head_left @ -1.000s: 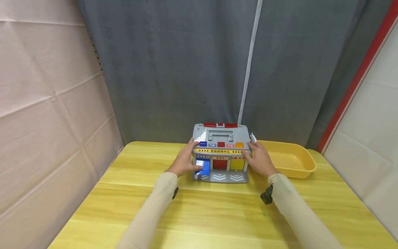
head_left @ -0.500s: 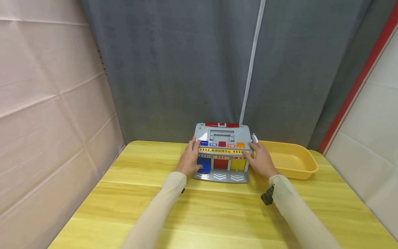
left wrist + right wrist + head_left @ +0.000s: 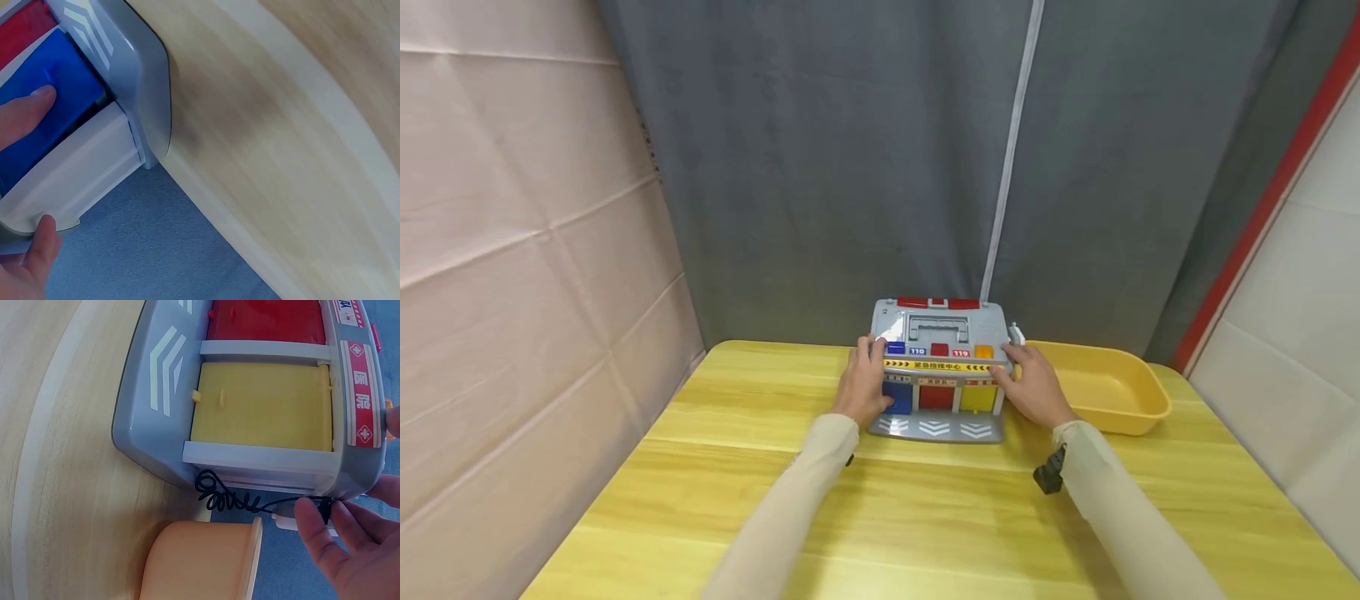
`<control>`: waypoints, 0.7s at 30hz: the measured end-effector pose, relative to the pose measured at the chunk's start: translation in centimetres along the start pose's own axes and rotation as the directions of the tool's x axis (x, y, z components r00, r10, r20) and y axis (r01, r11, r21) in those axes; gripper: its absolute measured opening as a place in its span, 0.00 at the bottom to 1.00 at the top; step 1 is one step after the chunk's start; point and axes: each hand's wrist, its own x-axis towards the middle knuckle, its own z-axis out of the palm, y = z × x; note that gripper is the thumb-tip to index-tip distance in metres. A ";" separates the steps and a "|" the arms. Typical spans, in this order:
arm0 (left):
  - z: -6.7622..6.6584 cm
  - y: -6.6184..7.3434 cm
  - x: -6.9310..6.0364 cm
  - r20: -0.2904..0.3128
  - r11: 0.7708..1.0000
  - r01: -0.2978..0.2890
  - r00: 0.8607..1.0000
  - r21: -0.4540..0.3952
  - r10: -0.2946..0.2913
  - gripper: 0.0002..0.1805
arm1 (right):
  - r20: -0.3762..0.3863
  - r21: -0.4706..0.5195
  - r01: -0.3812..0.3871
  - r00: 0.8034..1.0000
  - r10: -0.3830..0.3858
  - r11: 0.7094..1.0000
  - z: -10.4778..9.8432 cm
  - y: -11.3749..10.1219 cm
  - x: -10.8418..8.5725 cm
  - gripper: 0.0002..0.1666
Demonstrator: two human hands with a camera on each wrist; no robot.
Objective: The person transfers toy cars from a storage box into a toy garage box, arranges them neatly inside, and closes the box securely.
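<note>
A grey toy garage (image 3: pixel 935 323) with blue, red and yellow doors stands near the table's far edge. My left hand (image 3: pixel 861 387) grips its left end. In the left wrist view that thumb lies on the blue door (image 3: pixel 69 78), while a finger touches the white side wall (image 3: pixel 78 169). Around the right end, my right hand (image 3: pixel 1033 387) holds the roof's front corner. The right wrist view has the yellow door (image 3: pixel 262 406) lying flush in its frame. Beside the right thumb hang a coiled black cord (image 3: pixel 219 495) and a small white piece (image 3: pixel 287 522), partly hidden.
A yellow plastic bin (image 3: pixel 1097 383) stands just right of the toy, close to my right hand. The wood-grain table (image 3: pixel 940 517) stretches toward me. A grey curtain (image 3: pixel 820 167) hangs behind its far edge, and pale cloth walls stand at both sides.
The blue door has swung inward from a raised tilt to nearly flush, under my left thumb. My left hand has moved slightly right with it. The right hand keeps its hold.
</note>
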 end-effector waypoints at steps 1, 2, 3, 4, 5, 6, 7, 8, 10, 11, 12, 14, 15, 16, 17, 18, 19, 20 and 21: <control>0.0 0.1 0.0 -0.001 1.000 0.001 1.000 0.003 -0.001 0.56 | -0.001 -0.001 -0.003 1.000 0.003 1.000 0.0 0.0 0.0 0.37; 0.0 0.1 0.0 -0.003 1.000 0.003 1.000 0.005 -0.003 0.56 | 0.000 -0.003 -0.005 1.000 0.005 1.000 -0.1 0.0 -0.1 0.37; 0.1 0.2 0.0 -0.008 1.000 0.006 1.000 0.008 -0.006 0.56 | 0.003 -0.001 -0.005 1.000 0.005 1.000 -0.1 0.0 -0.1 0.37; 0.1 0.2 0.1 -0.012 1.000 0.009 1.000 0.014 -0.009 0.56 | 0.005 -0.003 -0.006 1.000 0.006 1.000 -0.1 0.0 -0.1 0.37; 0.1 0.2 0.1 -0.016 1.000 0.009 1.000 0.021 -0.009 0.56 | 0.006 -0.006 -0.007 1.000 0.007 1.000 -0.2 0.1 -0.1 0.37; 0.2 0.3 0.2 -0.021 1.000 0.008 1.000 0.027 -0.008 0.55 | 0.006 -0.008 -0.009 1.000 0.009 1.000 -0.2 0.1 -0.1 0.37; 0.3 0.3 0.3 -0.026 0.999 0.004 1.000 0.034 -0.003 0.55 | 0.003 -0.007 -0.011 1.000 0.011 1.000 -0.3 0.2 -0.1 0.37; 0.4 0.3 0.5 -0.034 0.999 -0.001 0.999 0.041 0.002 0.55 | -0.001 -0.005 -0.011 1.000 0.011 1.000 -0.3 0.2 -0.1 0.37; 0.6 0.3 0.6 -0.049 0.998 -0.011 0.999 0.054 0.014 0.55 | -0.008 0.000 -0.014 1.000 0.014 1.000 -0.4 0.4 -0.1 0.37; 0.7 0.4 0.6 -0.060 0.998 -0.016 0.998 0.059 0.020 0.55 | -0.008 0.004 -0.016 1.000 0.016 1.000 -0.4 0.4 -0.2 0.37; 0.8 0.4 0.6 -0.068 0.998 -0.017 0.997 0.065 0.022 0.54 | -0.008 0.007 -0.019 1.000 0.019 1.000 -0.4 0.4 -0.2 0.37; 1.1 0.4 0.5 -0.084 0.997 -0.016 0.996 0.077 0.022 0.53 | -0.002 0.007 -0.022 1.000 0.022 1.000 -0.3 0.5 -0.3 0.38; 1.2 0.4 0.4 -0.090 0.997 -0.014 0.996 0.081 0.021 0.53 | 0.001 0.006 -0.023 1.000 0.023 1.000 -0.3 0.5 -0.3 0.38; 1.3 0.4 0.4 -0.096 0.996 -0.012 0.995 0.085 0.020 0.53 | 0.003 0.004 -0.024 1.000 0.024 1.000 -0.2 0.5 -0.3 0.38; 1.3 0.4 0.3 -0.102 0.996 -0.009 0.995 0.088 0.019 0.53 | 0.003 0.003 -0.024 1.000 0.024 1.000 -0.2 0.5 -0.3 0.38; 1.4 0.4 0.3 -0.108 0.996 -0.008 0.994 0.089 0.018 0.52 | 0.001 0.001 -0.021 1.000 0.021 1.000 -0.2 0.4 -0.3 0.38; 1.4 0.4 0.3 -0.115 0.996 -0.009 0.993 0.089 0.020 0.53 | 0.000 0.001 -0.018 1.000 0.018 1.000 -0.2 0.4 -0.3 0.37; 1.4 0.4 0.3 -0.118 0.996 -0.010 0.993 0.086 0.020 0.53 | -0.001 0.002 -0.014 1.000 0.014 1.000 -0.2 0.4 -0.3 0.37; 1.3 0.3 0.3 -0.116 0.997 -0.012 0.993 0.082 0.021 0.53 | -0.002 0.004 -0.012 1.000 0.012 1.000 -0.2 0.4 -0.2 0.37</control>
